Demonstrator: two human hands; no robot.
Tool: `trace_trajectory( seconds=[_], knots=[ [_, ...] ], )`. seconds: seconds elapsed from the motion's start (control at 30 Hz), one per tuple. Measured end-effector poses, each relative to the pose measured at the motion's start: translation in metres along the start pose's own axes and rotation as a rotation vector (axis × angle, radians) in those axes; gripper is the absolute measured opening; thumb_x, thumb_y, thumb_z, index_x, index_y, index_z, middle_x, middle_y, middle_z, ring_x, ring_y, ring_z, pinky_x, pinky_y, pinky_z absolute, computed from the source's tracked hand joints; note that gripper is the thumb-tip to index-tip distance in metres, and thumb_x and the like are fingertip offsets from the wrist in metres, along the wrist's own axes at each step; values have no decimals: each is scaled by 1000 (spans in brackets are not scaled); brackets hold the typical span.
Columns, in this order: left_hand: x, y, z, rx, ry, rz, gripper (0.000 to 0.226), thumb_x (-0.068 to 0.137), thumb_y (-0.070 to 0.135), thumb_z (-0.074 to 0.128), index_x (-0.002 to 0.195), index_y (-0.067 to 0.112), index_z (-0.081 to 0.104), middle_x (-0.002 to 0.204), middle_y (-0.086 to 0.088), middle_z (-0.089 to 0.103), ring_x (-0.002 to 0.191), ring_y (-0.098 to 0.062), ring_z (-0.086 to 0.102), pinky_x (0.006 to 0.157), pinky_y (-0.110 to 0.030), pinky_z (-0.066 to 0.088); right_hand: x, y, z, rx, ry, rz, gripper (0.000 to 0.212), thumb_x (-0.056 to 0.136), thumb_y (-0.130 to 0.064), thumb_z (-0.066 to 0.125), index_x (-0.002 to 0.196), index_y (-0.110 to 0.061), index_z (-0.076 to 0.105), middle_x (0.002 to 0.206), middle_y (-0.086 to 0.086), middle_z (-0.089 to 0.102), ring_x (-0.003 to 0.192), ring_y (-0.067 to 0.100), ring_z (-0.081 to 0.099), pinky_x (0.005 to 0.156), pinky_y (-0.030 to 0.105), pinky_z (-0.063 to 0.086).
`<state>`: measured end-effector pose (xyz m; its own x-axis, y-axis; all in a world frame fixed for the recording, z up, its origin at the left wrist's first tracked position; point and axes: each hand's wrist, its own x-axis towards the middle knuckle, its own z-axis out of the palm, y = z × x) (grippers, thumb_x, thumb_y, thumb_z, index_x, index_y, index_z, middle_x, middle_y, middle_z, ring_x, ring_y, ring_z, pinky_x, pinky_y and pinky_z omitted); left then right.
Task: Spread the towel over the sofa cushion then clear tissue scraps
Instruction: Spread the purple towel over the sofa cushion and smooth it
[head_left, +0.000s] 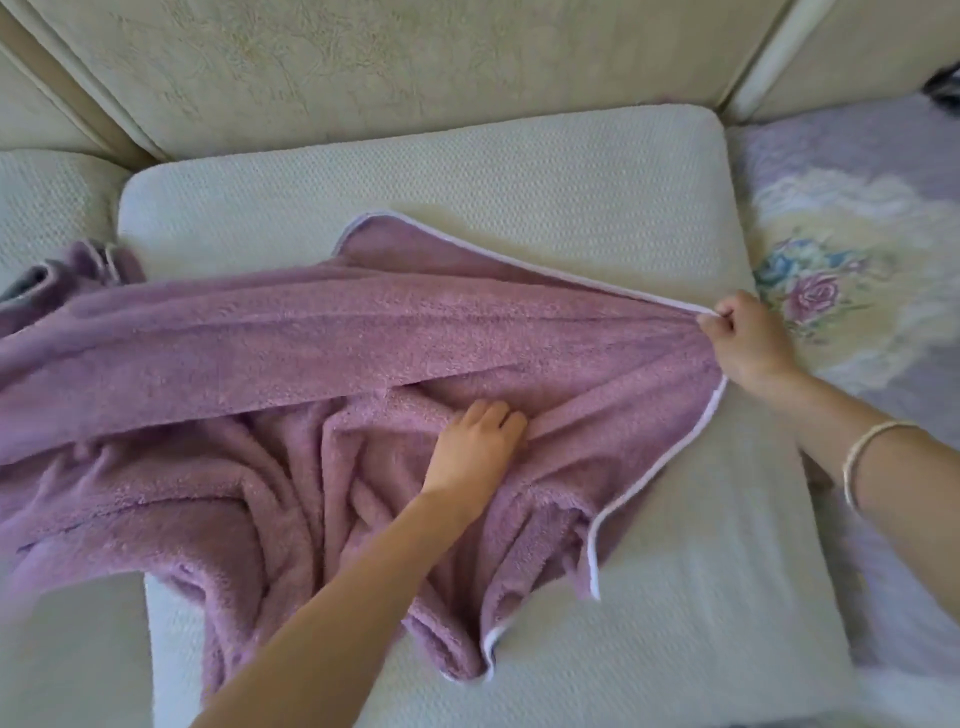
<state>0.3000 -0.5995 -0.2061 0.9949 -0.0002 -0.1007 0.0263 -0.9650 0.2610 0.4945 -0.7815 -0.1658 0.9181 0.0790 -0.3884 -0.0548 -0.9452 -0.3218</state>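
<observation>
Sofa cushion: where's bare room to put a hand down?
Bare: the back strip of the cream textured sofa cushion between the purple fleecy towel and the beige backrest, and its front-right part beside the floral cover. Crowded: centre and left, bunched towel.

1. Left arm is bare and comes in from the bottom middle, angled up and a bit to the right.
2. Left hand is palm down, with its fingers curled and the tips dug into a fold of the towel.
3. Right arm comes in from the right edge, stretched out further forward than the left, with a thin pale bracelet on the wrist.
4. Right hand is a tight fist, back of the hand up, pinching the towel's edge at the knuckles.
5. The hands are well apart, right one further away and off to the side.
</observation>
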Motion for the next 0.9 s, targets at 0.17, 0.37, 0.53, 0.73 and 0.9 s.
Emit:
trace_trajectory(
  seconds=[0.17,0.37,0.53,0.73,0.9],
  knots=[
    [40,68,-5,-95,-35,90,22,46,12,76,65,18,66,55,3,61,45,-18,62,30,-18,37,-13,78,-48,-49,108,198,24,96,-10,46,104,10,55,115,37,56,109,47,52,89,43,40],
    [54,114,5,-228,-183,117,14,72,13,75,81,8,66,74,-9,67,62,-29,68,43,-31,48,-26,124,-59,-35,86,263,11,95,-12,48,91,-3,54,112,36,58,107,44,54,86,41,41],
    [56,105,-8,-202,-226,108,36,96,40,36,104,15,61,99,-3,65,88,-26,65,64,-33,49,-33,121,-34,170,86,299,32,96,-18,47,117,5,51,119,27,57,112,37,53,88,37,41],
    [95,82,-36,-175,161,58,21,91,20,48,88,6,63,85,-9,65,50,-25,59,37,-20,34,-55,102,-17,-130,199,18,40,87,-20,52,123,-2,52,123,21,53,117,39,49,98,44,41],
    [140,38,-58,29,-111,-438,37,94,15,43,131,9,41,126,-20,52,101,-42,58,74,-46,47,-56,77,2,-240,213,-314,36,79,-25,38,94,-9,66,99,10,68,96,29,66,84,36,50]
  ],
)
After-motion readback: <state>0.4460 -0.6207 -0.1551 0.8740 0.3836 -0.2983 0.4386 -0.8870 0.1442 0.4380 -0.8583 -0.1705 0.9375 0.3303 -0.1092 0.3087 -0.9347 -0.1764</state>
